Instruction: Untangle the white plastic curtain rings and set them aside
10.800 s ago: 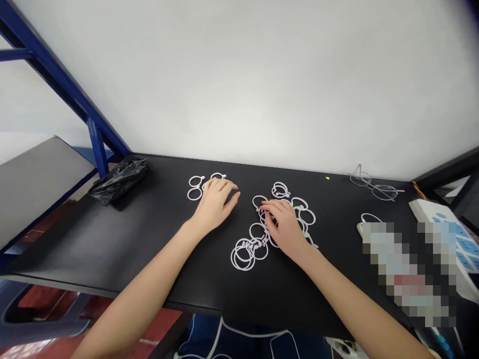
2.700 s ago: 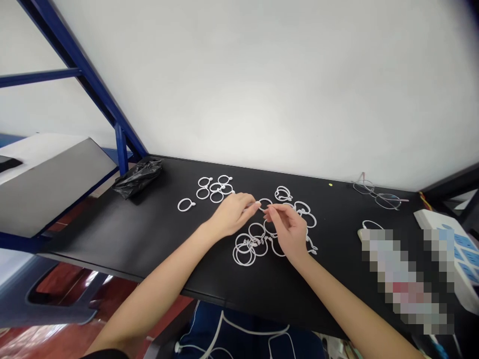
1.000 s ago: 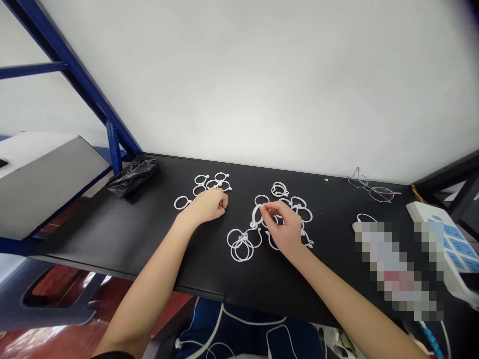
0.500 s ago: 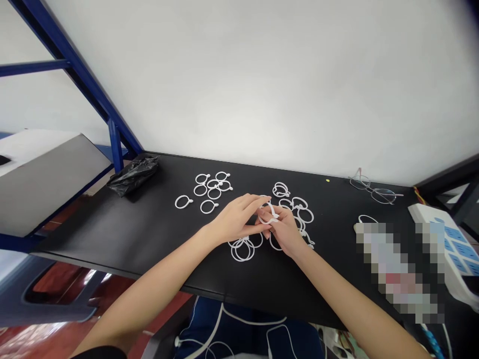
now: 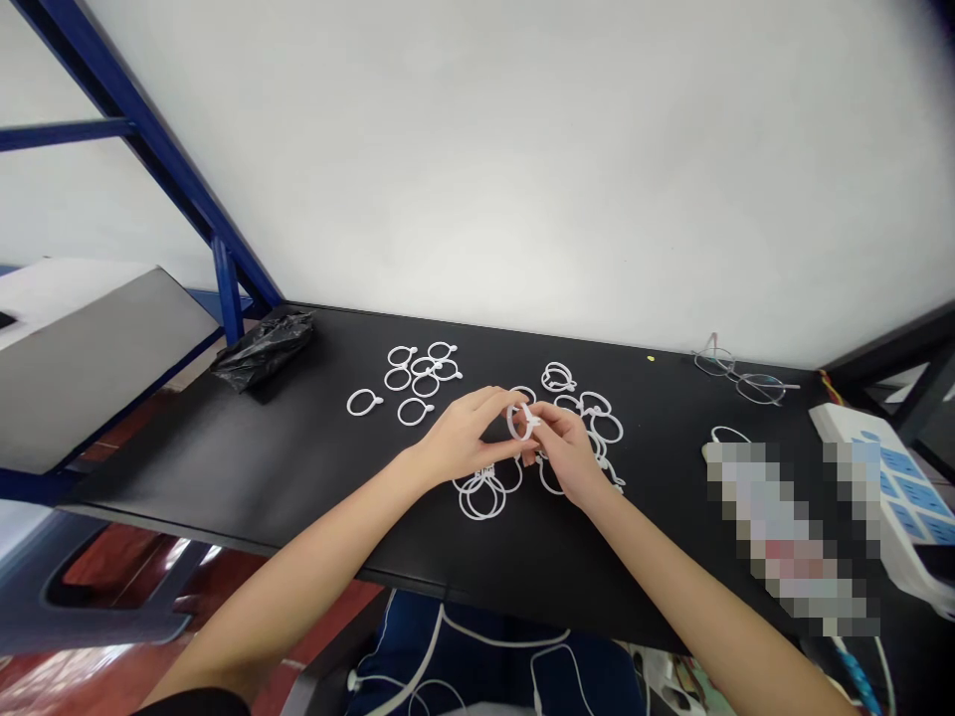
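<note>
Over the middle of the black table [image 5: 224, 467] my two hands meet around one white plastic ring [image 5: 520, 422], held upright just above the surface. My left hand [image 5: 463, 438] pinches its left side and my right hand [image 5: 567, 452] pinches its right side. Under and around them lies a tangled pile of white rings [image 5: 589, 423], with more overlapping rings [image 5: 481, 494] nearer me. A separate group of single rings [image 5: 418, 376] is spread out at the far left of the hands.
A crumpled black plastic bag [image 5: 261, 345] lies at the table's far left corner beside a blue metal frame [image 5: 224, 298]. Spectacles [image 5: 738, 376] rest at the far right. A white box with blue labels [image 5: 887, 477] stands on the right, next to a blurred patch.
One second ago my left hand was laying a ring in the left group. It has come back right, and both hands now hold a ring lifted from the pile.
</note>
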### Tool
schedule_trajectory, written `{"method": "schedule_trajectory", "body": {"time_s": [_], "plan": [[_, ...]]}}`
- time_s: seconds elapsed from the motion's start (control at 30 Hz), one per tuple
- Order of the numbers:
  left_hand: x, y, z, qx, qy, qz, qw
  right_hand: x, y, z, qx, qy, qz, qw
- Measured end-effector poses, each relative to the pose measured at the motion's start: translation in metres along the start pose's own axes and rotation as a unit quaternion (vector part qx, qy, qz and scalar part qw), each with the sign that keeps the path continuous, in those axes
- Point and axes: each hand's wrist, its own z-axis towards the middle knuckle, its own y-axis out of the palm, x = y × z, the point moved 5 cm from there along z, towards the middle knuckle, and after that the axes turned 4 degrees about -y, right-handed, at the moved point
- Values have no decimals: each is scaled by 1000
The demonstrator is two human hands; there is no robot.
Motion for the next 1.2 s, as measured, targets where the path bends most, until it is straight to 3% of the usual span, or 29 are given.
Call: {"method": "schedule_trajectory", "body": {"time_s": [0.17,0.33,0.53,0.77,1.2], "plan": [[-4,0,0,7,-21,-21,1000,-12,-11,-4,86,-116,-35,989],[-6,1,3,-43,-95,-116,988,-23,-5,-15,81,-214,-86,970],[-11,6,4,-103,-182,-243,947,-25,-6,-15,88,-213,-71,971],[-19,9,4,-95,-202,-335,915,-27,-6,-14,81,-204,-59,974],[-23,12,3,-74,-191,-228,952,-13,7,-15,50,-167,-67,982]]}}
